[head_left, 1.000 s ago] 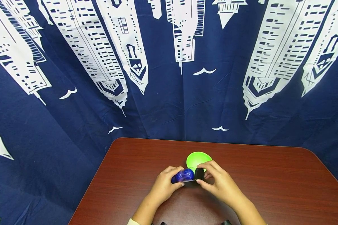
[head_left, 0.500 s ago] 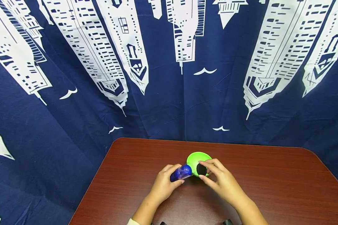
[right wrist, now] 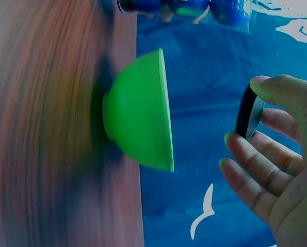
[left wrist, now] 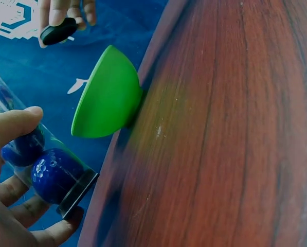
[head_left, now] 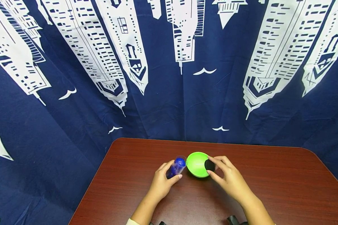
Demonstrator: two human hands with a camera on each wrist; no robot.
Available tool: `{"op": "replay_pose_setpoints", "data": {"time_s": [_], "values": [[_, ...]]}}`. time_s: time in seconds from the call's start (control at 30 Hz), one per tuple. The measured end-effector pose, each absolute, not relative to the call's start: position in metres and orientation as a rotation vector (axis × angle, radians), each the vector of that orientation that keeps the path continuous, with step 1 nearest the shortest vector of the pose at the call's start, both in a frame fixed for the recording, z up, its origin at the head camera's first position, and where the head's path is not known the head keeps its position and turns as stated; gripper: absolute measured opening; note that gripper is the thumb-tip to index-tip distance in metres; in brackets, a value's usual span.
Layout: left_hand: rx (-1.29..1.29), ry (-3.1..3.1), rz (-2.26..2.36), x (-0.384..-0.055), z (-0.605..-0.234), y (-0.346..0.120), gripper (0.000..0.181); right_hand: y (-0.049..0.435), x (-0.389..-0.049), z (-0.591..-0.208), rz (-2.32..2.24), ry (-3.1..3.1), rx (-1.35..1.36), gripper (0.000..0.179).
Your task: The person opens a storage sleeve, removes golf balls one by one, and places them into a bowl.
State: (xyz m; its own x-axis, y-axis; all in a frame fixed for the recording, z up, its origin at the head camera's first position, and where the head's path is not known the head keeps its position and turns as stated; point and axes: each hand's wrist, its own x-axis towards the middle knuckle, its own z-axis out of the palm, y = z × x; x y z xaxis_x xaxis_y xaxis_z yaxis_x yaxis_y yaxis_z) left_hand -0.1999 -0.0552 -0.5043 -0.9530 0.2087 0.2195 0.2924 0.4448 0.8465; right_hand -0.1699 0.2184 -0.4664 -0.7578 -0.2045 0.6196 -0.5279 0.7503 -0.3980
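Hands apart, both loaded: your left hand grips the clear tube round its sides, and your right hand pinches the black cap by its edge. Key geometry: the green bowl sits between the two, upright on the desk, toward the far edge and roughly midway between the far corners, slightly nearer the far-left one. From your left hand the bowl lies to the right and a bit toward the far edge. The tube's long axis leans that way, mouth up and tipped bowl-side, black base low. Tube is just beside the bowl's left rim; your right wrist view shows a gap there. Right hand is nearer the bowl: cap hangs above its right rim, no contact. Hard to read: you can't tell if the tube base touches the desk. Three blue balls show in the tube, but that view crops it at the top, and your left thumb covers part of it in the left wrist view. Cap hides a bit of the bowl's right side from the head camera. Near edge of the desk is cut off.
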Motion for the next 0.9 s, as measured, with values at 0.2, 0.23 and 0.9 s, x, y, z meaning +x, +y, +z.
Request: {"op": "replay_pose_setpoints", "data": {"time_s": [0.2, 0.23, 0.9], "values": [[-0.414, -2.57, -1.607, -0.202, -0.507, -0.056, 0.063, 0.229, -0.174, -0.469, 0.753, -2.426, 0.457, 0.054], [-0.412, -2.564, -1.623, -0.202, -0.507, -0.057, 0.062, 0.231, -0.175, -0.47, 0.75, -2.438, 0.441, 0.053], [-0.353, -2.546, -1.676, -0.203, -0.508, -0.06, 0.063, 0.264, -0.182, -0.489, 0.774, -2.735, 0.187, 0.048]]}}
